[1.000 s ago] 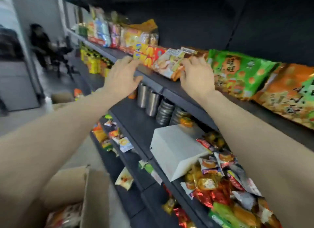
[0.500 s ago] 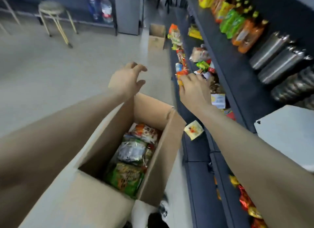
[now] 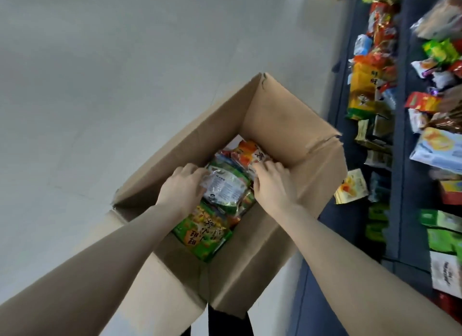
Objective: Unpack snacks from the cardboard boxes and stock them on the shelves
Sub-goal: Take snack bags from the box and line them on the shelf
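Reaching down into the open cardboard box (image 3: 282, 125), both hands meet over the snack packs. Left hand (image 3: 183, 187) lies against the left edge of a clear-backed green pack (image 3: 226, 185), fingers curled onto it. Right hand (image 3: 271, 183) sits at that pack's right side, fingers bent at the edge of an orange-red pack (image 3: 247, 153); whether it actually grips either pack cannot be told. A green and orange pack (image 3: 203, 232) lies nearest in the box, under the forearms. Box stands on pale grey floor (image 3: 100, 85), flaps up. Just right of it, dark shelves (image 3: 400, 160) run up the view, crowded with mixed snack bags and boxes; one yellow packet (image 3: 351, 187) lies close to the box's right wall.
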Demonstrator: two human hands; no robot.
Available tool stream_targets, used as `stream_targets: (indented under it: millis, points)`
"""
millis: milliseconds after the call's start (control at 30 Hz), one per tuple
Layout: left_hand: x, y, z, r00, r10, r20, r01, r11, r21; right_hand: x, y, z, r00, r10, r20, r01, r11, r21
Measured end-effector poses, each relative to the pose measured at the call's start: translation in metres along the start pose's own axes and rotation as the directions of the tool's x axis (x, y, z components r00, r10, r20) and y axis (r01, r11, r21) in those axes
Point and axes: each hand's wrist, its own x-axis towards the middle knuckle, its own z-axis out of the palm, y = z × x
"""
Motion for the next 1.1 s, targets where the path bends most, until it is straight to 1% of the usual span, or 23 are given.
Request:
stream_targets:
  millis: [100, 267, 367, 467, 533, 600, 633, 700, 767, 833, 900, 1000, 1033, 1067, 1100]
  points:
    - [0.014, -0.027, 0.06, 0.991, -0.102, 0.09, 0.102, 0.995, 0.005, 0.018, 0.01, 0.066, 0.995, 0.003, 0.097, -0.001, 1.0, -0.015]
    - [0.033, -0.061, 0.142, 0.964, -0.195, 0.182, 0.197, 0.98, 0.003, 0.044, 0.021, 0.155, 0.975, -0.003, 0.221, 0.013, 0.999, -0.044]
    - [0.044, -0.078, 0.183, 0.947, -0.222, 0.233, 0.219, 0.975, 0.038, 0.057, 0.023, 0.199, 0.952, 0.002, 0.307, 0.014, 0.999, -0.049]
    - [0.055, -0.094, 0.219, 0.928, -0.234, 0.289, 0.219, 0.972, 0.083, 0.068, 0.022, 0.238, 0.912, -0.008, 0.41, 0.032, 0.998, -0.053]
    - [0.063, -0.104, 0.24, 0.916, -0.213, 0.339, 0.17, 0.974, 0.153, 0.074, 0.02, 0.262, 0.889, -0.025, 0.457, 0.062, 0.996, -0.067]
    - [0.075, -0.112, 0.259, 0.905, -0.134, 0.405, 0.035, 0.97, 0.242, 0.081, 0.02, 0.282, 0.878, -0.041, 0.477, 0.087, 0.994, -0.073]
    - [0.082, -0.115, 0.267, 0.887, -0.09, 0.452, -0.044, 0.96, 0.278, 0.085, 0.022, 0.29, 0.875, -0.045, 0.482, 0.09, 0.993, -0.07]
    - [0.095, -0.121, 0.284, 0.832, -0.026, 0.555, -0.198, 0.92, 0.339, 0.093, 0.025, 0.304, 0.874, -0.044, 0.484, 0.086, 0.994, -0.065]
    - [0.106, -0.124, 0.3, 0.787, -0.011, 0.617, -0.292, 0.874, 0.388, 0.1, 0.028, 0.315, 0.865, -0.038, 0.5, 0.084, 0.994, -0.071]
    - [0.114, -0.123, 0.314, 0.758, -0.088, 0.646, -0.294, 0.839, 0.459, 0.105, 0.03, 0.324, 0.852, -0.035, 0.523, 0.078, 0.995, -0.059]
    - [0.122, -0.118, 0.318, 0.74, -0.179, 0.648, -0.253, 0.819, 0.515, 0.106, 0.03, 0.329, 0.846, -0.043, 0.532, 0.065, 0.998, -0.022]
    - [0.128, -0.107, 0.31, 0.721, -0.211, 0.66, -0.209, 0.842, 0.498, 0.105, 0.029, 0.327, 0.821, -0.098, 0.562, 0.047, 0.993, 0.105]
    - [0.127, -0.104, 0.304, 0.729, -0.213, 0.651, -0.2, 0.843, 0.5, 0.104, 0.028, 0.324, 0.797, -0.114, 0.593, 0.018, 0.986, 0.165]
    - [0.126, -0.101, 0.295, 0.74, -0.21, 0.639, -0.193, 0.844, 0.501, 0.103, 0.027, 0.319, 0.757, -0.128, 0.641, -0.028, 0.973, 0.228]
    - [0.124, -0.099, 0.285, 0.763, -0.195, 0.617, -0.182, 0.85, 0.494, 0.103, 0.026, 0.313, 0.701, -0.146, 0.698, -0.086, 0.954, 0.286]
